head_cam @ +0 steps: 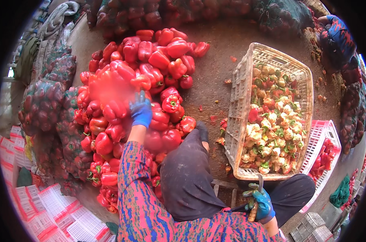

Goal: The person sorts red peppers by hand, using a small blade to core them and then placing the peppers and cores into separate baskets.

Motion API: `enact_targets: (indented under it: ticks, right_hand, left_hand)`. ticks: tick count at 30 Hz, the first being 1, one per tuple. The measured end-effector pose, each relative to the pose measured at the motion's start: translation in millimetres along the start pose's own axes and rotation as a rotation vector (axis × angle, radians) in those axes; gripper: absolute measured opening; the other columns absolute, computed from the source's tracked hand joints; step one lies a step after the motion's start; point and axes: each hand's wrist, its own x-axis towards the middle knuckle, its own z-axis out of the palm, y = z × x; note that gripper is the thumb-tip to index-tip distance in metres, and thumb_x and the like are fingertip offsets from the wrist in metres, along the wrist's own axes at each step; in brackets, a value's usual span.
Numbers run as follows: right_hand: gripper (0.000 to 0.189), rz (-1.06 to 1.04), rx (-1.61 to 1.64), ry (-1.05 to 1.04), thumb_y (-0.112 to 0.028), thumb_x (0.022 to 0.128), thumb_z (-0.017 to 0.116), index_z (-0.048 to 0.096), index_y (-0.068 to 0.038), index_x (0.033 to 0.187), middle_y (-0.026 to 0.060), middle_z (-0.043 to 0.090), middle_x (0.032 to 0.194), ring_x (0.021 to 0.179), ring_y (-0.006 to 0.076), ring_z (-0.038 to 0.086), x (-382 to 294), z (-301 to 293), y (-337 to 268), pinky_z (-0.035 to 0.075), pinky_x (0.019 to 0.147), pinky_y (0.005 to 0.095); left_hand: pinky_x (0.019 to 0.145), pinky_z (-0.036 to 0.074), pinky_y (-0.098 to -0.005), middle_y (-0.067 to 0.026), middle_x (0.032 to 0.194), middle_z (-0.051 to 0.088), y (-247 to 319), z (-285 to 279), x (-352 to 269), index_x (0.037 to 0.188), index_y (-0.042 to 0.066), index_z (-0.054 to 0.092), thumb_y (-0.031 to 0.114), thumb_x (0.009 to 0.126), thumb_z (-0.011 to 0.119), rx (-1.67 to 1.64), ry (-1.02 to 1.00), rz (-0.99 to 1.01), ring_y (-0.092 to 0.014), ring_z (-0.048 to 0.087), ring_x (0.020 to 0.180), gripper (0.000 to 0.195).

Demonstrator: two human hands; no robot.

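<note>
My left hand [140,110], in a blue glove, reaches onto a big heap of red bell peppers [159,59]. Its fingers are stretched out over the peppers, and I see nothing held in it. Low on the right, my right hand [262,203], in a wet blue glove, grips a knife [253,211] by its wooden handle, the short curved blade pointing up. Just beyond that hand, a dirty white plastic crate [240,121] holds many cut-out pepper cores with green stems [272,130]. A hazy patch blurs some peppers near my left hand.
Filled mesh sacks [43,106] line the left side and the back. A pink-and-white crate [322,127] with red pepper pieces stands right of the core crate. Stacked crates [56,205] sit lower left. Another person's sleeve [340,39] shows upper right. Scraps litter the floor [213,90].
</note>
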Motion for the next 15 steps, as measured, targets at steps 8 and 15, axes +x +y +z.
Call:
enact_targets:
  ticks: [8, 15]
  right_hand:
    - [0.039, -0.098, -0.204, 0.001, -0.021, 0.095, 0.054, 0.049, 0.001, 0.127, 0.0132, 0.068, 0.093, 0.051, 0.0127, 0.056, -5, 16, -13, 0.050, 0.048, 0.0275]
    - [0.062, -0.820, -0.592, -0.087, -0.006, 0.086, 0.065, 0.041, -0.002, 0.143, 0.0126, 0.054, 0.135, 0.127, 0.0213, 0.050, 74, 73, -85, 0.041, 0.104, 0.0344]
  left_hand:
    - [0.082, 0.050, -0.0298, -0.0127, 0.105, 0.066, -22, -51, -20, 0.089, -0.004, 0.067, -0.002, 0.084, 0.059, -1.156, 0.267, -0.309, -0.018, 0.062, 0.091, 0.009]
    - [0.073, 0.050, -0.0255, -0.0050, 0.089, 0.068, 39, -195, -30, 0.093, -0.003, 0.069, -0.004, 0.088, 0.057, -1.579, 0.258, -0.187, -0.011, 0.062, 0.078, 0.013]
